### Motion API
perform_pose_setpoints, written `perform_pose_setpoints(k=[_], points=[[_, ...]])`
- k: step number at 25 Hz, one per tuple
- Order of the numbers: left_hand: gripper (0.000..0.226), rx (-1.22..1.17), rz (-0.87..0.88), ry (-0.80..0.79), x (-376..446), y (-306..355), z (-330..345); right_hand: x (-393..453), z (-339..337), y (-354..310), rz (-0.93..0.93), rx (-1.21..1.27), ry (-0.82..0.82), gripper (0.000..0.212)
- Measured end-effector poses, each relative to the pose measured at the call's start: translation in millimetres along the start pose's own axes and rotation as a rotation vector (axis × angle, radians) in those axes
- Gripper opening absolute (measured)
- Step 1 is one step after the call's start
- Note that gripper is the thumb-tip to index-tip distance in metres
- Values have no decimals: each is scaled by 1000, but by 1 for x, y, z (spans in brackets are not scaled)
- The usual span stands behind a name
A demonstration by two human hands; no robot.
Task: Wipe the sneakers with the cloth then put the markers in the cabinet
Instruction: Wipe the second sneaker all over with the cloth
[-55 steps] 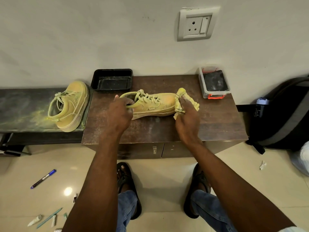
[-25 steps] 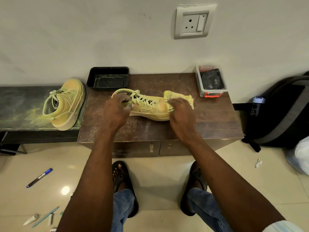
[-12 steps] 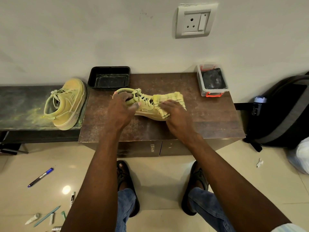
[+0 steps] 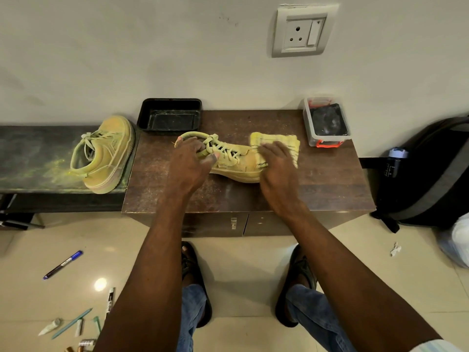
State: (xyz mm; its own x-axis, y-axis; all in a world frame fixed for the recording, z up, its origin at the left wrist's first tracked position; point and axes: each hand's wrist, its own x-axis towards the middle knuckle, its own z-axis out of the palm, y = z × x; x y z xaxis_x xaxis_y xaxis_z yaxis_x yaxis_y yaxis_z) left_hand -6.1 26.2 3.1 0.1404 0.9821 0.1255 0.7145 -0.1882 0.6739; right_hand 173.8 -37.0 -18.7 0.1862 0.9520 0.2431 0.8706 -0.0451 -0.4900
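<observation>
Right now the head camera looks down on a brown cabinet (image 4: 317, 184) set against a pale wall. On its top lies a yellow sneaker (image 4: 236, 161), toe pointing right, laces up. The left hand (image 4: 189, 163) grips that sneaker at the collar, fingers curled into the opening and thumb against the laces. The right hand (image 4: 278, 163) lies flat with straight fingers on a yellow cloth (image 4: 274, 142), pressing it onto the sneaker's toe; the cloth covers the toe and spreads a little past it to the right.

A second sneaker (image 4: 106, 154), the same dusty yellow, stands on a dark bench (image 4: 28, 158) just left of the cabinet, well apart from both hands. Yellow powder marks the bench beside it. At the back left corner of the cabinet top sits a black tray (image 4: 169, 115), and at the back right corner a clear plastic box (image 4: 327, 123) with an orange clip and something dark inside.

On the tiled floor to the lower left lie the markers: a blue marker (image 4: 63, 264) by itself, and nearer the bottom edge a black-and-white marker (image 4: 109, 299) and a teal pen (image 4: 72, 323) among a few small bits too small to tell. A black backpack (image 4: 431, 171) with a bottle (image 4: 396, 161) in its side pocket leans against the wall to the right of the cabinet. A wall socket (image 4: 304, 31) is above.
</observation>
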Motion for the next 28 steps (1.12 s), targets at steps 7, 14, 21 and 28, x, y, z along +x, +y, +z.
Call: perform_pose_setpoints(k=[7, 14, 21, 28], points=[[24, -14, -29, 7, 2, -3, 1, -1, -4, 0, 25, -44, 1, 54], [30, -40, -36, 12, 3, -2, 0, -1, -5, 1, 48, -23, 16, 49], [27, -30, -45, 43, 1, 4, 1, 1, -12, 16, 215, 79, 43, 53], [24, 8, -20, 66, 1, 10, 7, -3, -11, 26, 166, 113, -27, 52]])
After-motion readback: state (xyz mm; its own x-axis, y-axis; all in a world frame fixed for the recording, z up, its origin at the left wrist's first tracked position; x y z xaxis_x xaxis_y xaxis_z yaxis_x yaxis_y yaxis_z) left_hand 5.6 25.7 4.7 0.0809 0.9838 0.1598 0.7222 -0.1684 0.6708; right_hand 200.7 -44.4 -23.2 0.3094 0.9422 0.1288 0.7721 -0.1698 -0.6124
